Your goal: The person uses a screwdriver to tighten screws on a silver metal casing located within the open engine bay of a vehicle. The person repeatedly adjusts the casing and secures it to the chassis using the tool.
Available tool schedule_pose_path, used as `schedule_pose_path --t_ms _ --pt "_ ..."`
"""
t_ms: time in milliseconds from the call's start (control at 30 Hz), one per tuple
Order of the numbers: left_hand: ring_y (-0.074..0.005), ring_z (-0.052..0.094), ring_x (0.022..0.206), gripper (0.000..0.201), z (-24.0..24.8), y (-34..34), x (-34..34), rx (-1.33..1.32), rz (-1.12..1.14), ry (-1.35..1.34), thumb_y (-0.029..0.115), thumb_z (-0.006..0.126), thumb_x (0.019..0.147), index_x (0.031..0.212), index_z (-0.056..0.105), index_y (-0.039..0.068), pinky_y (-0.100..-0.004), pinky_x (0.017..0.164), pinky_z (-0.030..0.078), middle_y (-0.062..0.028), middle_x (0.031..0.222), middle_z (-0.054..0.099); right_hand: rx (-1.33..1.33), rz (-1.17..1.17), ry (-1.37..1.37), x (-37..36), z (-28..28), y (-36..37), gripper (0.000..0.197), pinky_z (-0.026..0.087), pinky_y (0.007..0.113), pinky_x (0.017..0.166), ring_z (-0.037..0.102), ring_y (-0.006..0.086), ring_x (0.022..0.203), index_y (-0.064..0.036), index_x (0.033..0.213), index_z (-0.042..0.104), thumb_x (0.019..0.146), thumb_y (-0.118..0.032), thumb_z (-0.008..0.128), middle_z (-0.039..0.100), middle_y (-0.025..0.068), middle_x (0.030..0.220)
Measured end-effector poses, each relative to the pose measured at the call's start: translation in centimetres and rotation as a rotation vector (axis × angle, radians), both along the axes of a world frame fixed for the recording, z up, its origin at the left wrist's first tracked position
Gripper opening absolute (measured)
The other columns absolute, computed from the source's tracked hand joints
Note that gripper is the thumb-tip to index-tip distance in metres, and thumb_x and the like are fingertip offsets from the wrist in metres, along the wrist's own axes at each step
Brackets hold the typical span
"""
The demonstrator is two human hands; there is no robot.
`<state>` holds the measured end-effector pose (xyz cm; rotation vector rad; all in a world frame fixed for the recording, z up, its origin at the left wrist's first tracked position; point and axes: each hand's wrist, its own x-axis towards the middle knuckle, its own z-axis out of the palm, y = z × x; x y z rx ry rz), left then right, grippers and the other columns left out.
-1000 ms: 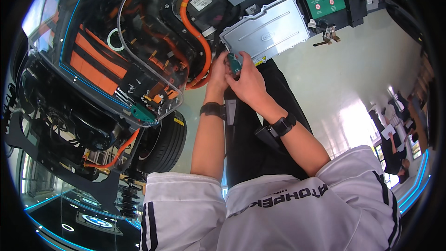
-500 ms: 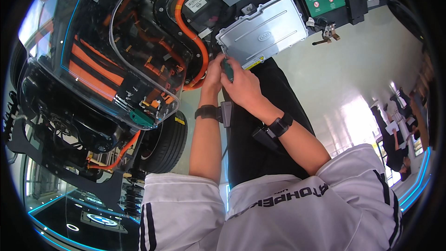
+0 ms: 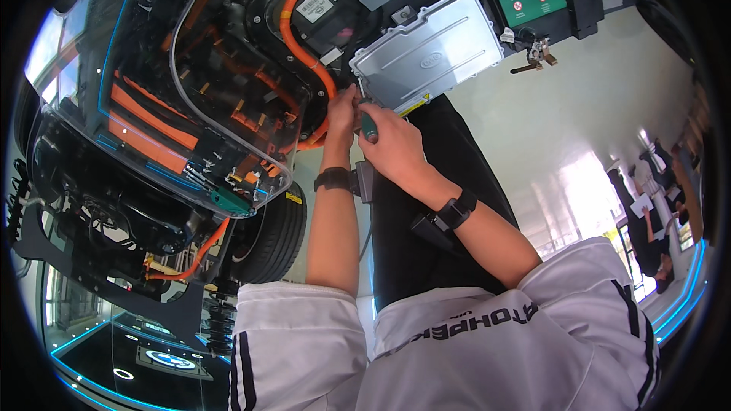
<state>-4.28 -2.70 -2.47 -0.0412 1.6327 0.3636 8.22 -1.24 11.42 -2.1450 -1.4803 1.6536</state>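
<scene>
My right hand [image 3: 393,146] is closed round a green-handled tool [image 3: 368,129]; the tool's working end is hidden by my fingers. Beside it, my left hand [image 3: 343,118] is closed at the near left corner of a silver metal box [image 3: 430,49]. Its fingertips meet close to the box's edge, and what they pinch, if anything, cannot be made out. The box has a ribbed flat lid, bolt lugs round its rim and a yellow warning label [image 3: 416,106] on its near side. A thick orange cable [image 3: 293,42] curves past just left of my hands.
A clear cover [image 3: 175,68] over orange-and-black parts stands at left, with a tyre [image 3: 274,236] below it. Green-labelled black unit [image 3: 531,0] and a small metal bracket [image 3: 539,55] lie right of the box. People [image 3: 647,213] stand far right on the pale floor.
My right hand has drawn slightly down and left with the green-handled tool, whose handle now tilts differently. My left hand has moved a little left, its fingers reaching higher beside the box corner.
</scene>
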Motion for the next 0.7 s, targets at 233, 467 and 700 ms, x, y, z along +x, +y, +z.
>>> schedule_pose_path --t_ms 233,467,700 --pt "-0.0219 0.066 0.071 0.042 -5.7 1.0 0.7 -0.012 -0.44 0.247 0.041 0.065 0.086 0.086 0.074 0.0 -0.0347 0.068 0.05 -0.0102 0.077 0.07 0.085 0.09 -0.017 0.6 -0.1 0.4 0.046 0.053 0.043 0.07 0.063 0.0342 0.079 -0.0175 0.117 0.064 0.073 -0.005 0.068 0.056 0.0117 0.094" --pt "-0.0248 0.071 0.072 0.045 -6.8 2.2 1.2 -0.063 -0.623 0.309 0.043 0.065 0.082 0.085 0.074 0.0 -0.038 0.072 0.053 -0.0131 0.075 0.071 0.097 0.151 -0.074 1.3 -0.6 0.5 0.041 0.054 0.041 0.067 0.065 0.0326 0.075 -0.0179 0.111 0.069 0.072 -0.005 0.07 0.055 0.0133 0.096" --pt "-0.021 0.062 0.052 0.038 -4.6 3.6 1.7 -0.1 -0.44 0.288 0.037 0.065 0.085 0.074 0.071 0.001 -0.0345 0.047 0.047 -0.0081 0.062 0.064 0.092 0.143 -0.057 1.7 -0.6 0.5 0.041 0.054 0.041 0.065 0.064 0.0321 0.073 -0.018 0.11 0.069 0.071 -0.006 0.072 0.054 0.0128 0.096"
